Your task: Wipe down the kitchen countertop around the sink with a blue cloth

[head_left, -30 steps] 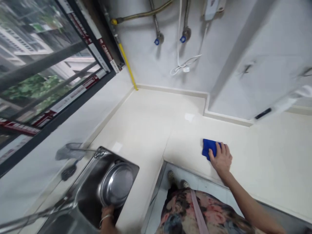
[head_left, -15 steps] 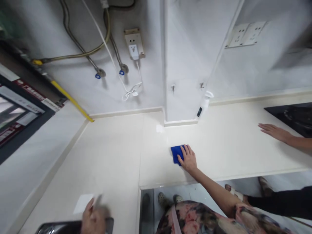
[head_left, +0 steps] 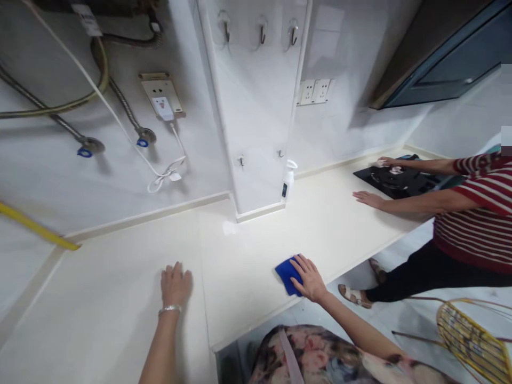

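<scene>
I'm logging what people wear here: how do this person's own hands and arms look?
The left hand is gloveless, with a silvery bracelet at the wrist. The right hand is also gloveless, its forearm uncovered up to a floral-print sleeve.

No readable text on hose tag (head_left: 87,20) or bottle (head_left: 290,179).

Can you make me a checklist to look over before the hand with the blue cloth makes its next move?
1. Bare right hand on the folded blue cloth: ok, it covers the right part.
2. Cloth on the smooth cream countertop: ok, near the front edge.
3. Left hand, wearing a silver bracelet, apart from the cloth: ok.
4. White plastic spray bottle upright: ok, beside the white pillar.
5. Co-worker's nearer hand apart from the cloth: ok.
6. Counter under the cloth clean: cannot tell, hidden.
</scene>
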Demonstrator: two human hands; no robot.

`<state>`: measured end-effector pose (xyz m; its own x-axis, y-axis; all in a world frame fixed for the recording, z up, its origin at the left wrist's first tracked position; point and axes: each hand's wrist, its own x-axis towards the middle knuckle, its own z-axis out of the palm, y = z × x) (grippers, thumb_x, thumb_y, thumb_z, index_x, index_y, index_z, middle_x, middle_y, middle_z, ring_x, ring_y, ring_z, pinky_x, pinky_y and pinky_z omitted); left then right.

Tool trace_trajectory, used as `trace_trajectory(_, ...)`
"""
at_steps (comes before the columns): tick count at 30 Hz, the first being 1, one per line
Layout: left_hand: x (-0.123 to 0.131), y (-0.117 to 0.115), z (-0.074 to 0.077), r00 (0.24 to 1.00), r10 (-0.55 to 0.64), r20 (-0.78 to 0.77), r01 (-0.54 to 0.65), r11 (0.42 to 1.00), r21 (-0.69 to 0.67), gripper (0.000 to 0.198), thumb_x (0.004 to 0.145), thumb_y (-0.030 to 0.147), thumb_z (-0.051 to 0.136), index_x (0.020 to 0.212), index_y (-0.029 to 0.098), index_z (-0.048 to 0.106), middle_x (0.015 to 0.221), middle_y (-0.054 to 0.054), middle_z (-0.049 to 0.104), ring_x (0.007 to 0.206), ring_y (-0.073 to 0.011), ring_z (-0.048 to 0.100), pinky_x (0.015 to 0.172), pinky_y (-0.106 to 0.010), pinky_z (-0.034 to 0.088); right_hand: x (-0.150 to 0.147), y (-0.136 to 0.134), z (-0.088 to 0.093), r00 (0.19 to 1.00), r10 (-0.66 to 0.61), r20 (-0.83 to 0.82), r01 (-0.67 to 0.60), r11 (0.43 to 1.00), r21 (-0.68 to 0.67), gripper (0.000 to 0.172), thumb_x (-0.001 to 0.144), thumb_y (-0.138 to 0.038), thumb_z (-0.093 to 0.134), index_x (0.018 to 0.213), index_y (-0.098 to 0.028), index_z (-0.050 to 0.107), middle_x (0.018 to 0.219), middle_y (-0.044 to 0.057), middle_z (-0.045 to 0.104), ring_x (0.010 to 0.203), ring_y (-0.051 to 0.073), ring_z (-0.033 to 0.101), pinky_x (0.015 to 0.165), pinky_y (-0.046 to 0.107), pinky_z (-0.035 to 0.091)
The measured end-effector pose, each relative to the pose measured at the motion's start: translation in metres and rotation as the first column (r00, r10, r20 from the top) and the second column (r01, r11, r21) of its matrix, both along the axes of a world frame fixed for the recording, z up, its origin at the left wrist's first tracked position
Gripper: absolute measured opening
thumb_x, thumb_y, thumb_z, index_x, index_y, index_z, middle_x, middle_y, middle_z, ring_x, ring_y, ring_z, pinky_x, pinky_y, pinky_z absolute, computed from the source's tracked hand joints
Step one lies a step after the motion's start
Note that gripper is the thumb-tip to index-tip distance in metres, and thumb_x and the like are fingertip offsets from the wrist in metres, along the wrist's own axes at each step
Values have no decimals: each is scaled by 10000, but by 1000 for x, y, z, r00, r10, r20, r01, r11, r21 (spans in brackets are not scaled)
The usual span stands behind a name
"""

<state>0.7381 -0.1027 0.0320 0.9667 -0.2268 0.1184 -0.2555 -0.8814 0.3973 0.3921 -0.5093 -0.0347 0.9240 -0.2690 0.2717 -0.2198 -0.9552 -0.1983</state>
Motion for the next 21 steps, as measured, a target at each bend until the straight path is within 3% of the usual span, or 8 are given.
trace_trajectory(4, 29, -25, 7, 989, 138, -60, -135, 990, 44, 744, 966, 423, 361, 1572, 0, 448, 1685, -327, 326, 1598, -471, 246, 1265, -649, 267, -45, -40, -11, 955, -290, -64, 285, 956, -76, 617, 1059, -512, 394, 1596, -229, 506, 1685, 107, 446, 1579, 303, 358, 1264, 555, 316)
trace_trajectory(9, 18, -44, -19, 973, 223, -57, -222, 975, 26, 715, 1023, 424, 282, 1590, 20, 445, 1719, -310, 269, 1628, -442, 191, 1296, -635, 193, -56, -63, -13, 839, -528, -134, 509, 847, -155, 664, 1039, -510, 365, 1596, -173, 498, 1701, 146, 406, 1589, 340, 336, 1271, 567, 297)
trace_trajectory(12, 7, -46, -33, 977, 214, 14, -214, 977, 1, 708, 1037, 421, 270, 1599, 22, 432, 1727, -307, 254, 1639, -423, 163, 1305, -629, 167, -40, -57, -11, 775, -604, -188, 577, 796, -181, 708, 1037, -488, 387, 1597, -62, 464, 1690, 241, 380, 1592, 389, 311, 1266, 551, 289)
trace_trajectory(15, 4, -45, -37, 978, 195, 72, -193, 981, -29, 703, 1045, 426, 275, 1593, 18, 441, 1714, -318, 272, 1637, -427, 169, 1301, -638, 172, -15, -52, -5, 716, -653, -247, 621, 757, -203, 764, 1040, -494, 420, 1608, 16, 403, 1670, 315, 358, 1588, 454, 281, 1253, 569, 276)
trace_trajectory(21, 1, -45, -35, 969, 184, 164, -178, 983, -46, 689, 1051, 426, 298, 1574, 11, 465, 1701, -328, 292, 1625, -442, 192, 1272, -687, 222, 49, -69, 24, 678, -629, -381, 598, 773, -214, 792, 1061, -516, 409, 1639, 21, 331, 1685, 323, 316, 1585, 465, 261, 1265, 561, 225)
